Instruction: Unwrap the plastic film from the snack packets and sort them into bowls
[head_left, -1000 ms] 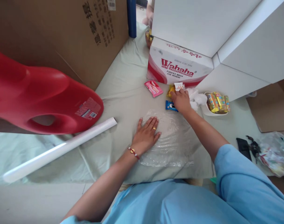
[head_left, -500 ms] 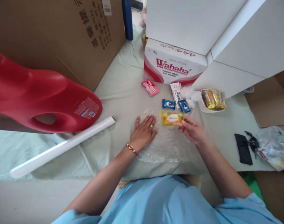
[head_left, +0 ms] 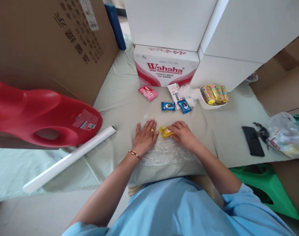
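Note:
A crinkled sheet of clear plastic wrap point(head_left: 164, 152) lies on the pale green cloth in front of me. My left hand point(head_left: 144, 137) rests flat on its left part, fingers spread, a ring on one finger and a red bead bracelet at the wrist. My right hand point(head_left: 183, 133) lies over a yellow snack packet point(head_left: 165, 131) on the wrap, fingers closed on its right end. Beyond the wrap lie two small blue packets point(head_left: 168, 106), a white stick packet point(head_left: 174, 93) and a pink packet point(head_left: 148, 92).
A red jug point(head_left: 41, 116) lies on its side at the left, a white roll point(head_left: 70, 158) beside it. A Wahaha carton point(head_left: 166, 69) and white boxes stand behind. A white bowl of yellow snacks point(head_left: 213, 96), a black phone point(head_left: 252, 141), keys and a plastic bag point(head_left: 285, 134) sit right.
My right hand picked the yellow packet from beside the carton, carried it toward me and set it down on the plastic wrap. My left hand stayed flat on the wrap. The view shifted right.

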The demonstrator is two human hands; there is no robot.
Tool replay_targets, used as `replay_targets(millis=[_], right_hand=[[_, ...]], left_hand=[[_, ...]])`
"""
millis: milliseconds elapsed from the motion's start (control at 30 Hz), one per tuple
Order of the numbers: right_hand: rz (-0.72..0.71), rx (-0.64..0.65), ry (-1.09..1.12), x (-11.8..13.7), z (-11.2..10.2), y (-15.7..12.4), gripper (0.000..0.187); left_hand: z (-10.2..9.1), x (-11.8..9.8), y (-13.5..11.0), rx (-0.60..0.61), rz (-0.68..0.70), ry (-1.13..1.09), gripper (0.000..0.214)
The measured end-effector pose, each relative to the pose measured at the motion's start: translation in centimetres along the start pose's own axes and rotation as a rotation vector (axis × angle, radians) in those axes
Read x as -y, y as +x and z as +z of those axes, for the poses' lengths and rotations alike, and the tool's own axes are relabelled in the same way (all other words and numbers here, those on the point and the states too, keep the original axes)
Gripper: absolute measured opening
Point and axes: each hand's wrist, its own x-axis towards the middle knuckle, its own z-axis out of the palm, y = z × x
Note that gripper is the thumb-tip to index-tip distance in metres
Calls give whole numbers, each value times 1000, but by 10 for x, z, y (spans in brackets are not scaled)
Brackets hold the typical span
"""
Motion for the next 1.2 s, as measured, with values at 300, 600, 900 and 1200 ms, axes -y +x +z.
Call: replay_targets(millis=[300, 600, 900, 1200], right_hand=[[-16, -102, 91, 6, 3, -9, 41], [-57, -119, 199, -1, 6, -53, 59], [-45, -57, 213, -5, 11, -148, 37], [-6, -75, 442, -18, -36, -94, 21]], left_hand=[[2, 0, 1, 5, -5, 14, 62], [-8, 18, -30, -114, 64, -202, 59], [-14, 60, -112, 51, 361, -362, 57], [-46, 58, -69, 18, -13, -654, 33]])
